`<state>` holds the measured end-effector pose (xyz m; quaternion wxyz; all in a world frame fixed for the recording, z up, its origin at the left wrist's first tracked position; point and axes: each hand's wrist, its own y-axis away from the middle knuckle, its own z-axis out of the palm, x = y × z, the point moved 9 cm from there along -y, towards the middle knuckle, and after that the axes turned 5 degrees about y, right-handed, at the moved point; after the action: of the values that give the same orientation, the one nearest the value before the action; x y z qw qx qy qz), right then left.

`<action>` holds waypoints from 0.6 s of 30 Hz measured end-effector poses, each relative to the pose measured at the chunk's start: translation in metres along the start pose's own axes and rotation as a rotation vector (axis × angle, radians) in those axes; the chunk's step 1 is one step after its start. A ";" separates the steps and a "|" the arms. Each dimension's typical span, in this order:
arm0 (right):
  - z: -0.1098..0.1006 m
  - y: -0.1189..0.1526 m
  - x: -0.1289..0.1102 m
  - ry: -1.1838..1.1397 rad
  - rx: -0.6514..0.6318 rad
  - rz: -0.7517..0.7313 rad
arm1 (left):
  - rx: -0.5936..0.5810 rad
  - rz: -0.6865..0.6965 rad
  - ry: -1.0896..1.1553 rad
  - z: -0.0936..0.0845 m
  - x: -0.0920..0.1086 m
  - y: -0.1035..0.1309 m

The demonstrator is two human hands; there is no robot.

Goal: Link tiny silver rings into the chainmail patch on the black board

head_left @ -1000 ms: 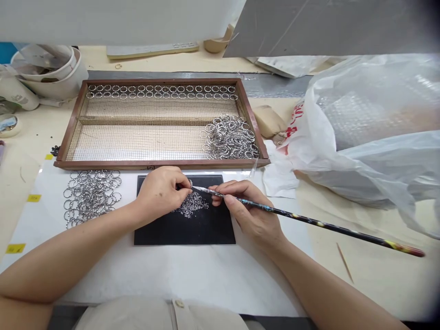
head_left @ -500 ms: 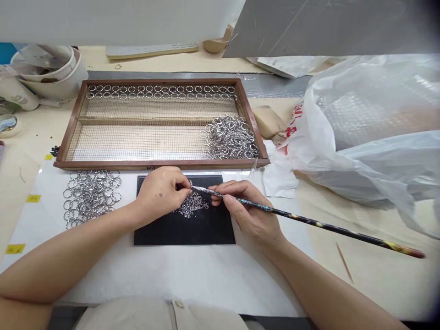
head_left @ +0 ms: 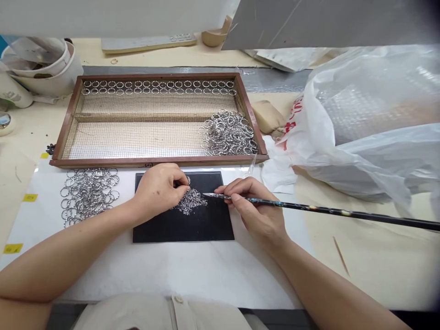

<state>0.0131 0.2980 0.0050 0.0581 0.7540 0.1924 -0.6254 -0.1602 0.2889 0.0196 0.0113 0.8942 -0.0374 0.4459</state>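
the left hand [head_left: 161,188] reaches over the far left part of a black pad [head_left: 185,231], thumb and forefinger pinched together on a silvery piece [head_left: 188,180], most of it hidden by the fingers. the right hand [head_left: 259,206], past the pad's right edge, is clamped on a slim dark rod [head_left: 295,204]; its pale tip points left at the small shiny grains [head_left: 190,202], and whether it touches them i cannot tell. the grains lie around the pad's middle, nearer its far edge, leaving a dark strip toward the near edge. the rod's other end runs out over the desk [head_left: 323,293] and beyond the right of view. left of the pad, a heap of rings [head_left: 89,192] lies near the near left corner of a wood-framed mesh tray [head_left: 158,160]. inside, more loose rings [head_left: 228,134] fill the near right corner, and two rows of rings [head_left: 158,87] follow the far edge.
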 end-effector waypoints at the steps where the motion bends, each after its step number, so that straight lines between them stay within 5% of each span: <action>1: 0.000 0.000 -0.001 0.026 -0.001 0.003 | 0.000 0.000 -0.002 0.000 0.000 0.000; 18: 0.001 -0.001 -0.005 0.104 0.000 0.007 | -0.005 -0.009 -0.017 0.001 0.001 0.000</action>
<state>0.0116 0.2974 0.0095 0.0501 0.7862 0.1927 -0.5850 -0.1595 0.2884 0.0197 0.0153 0.8981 -0.0348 0.4382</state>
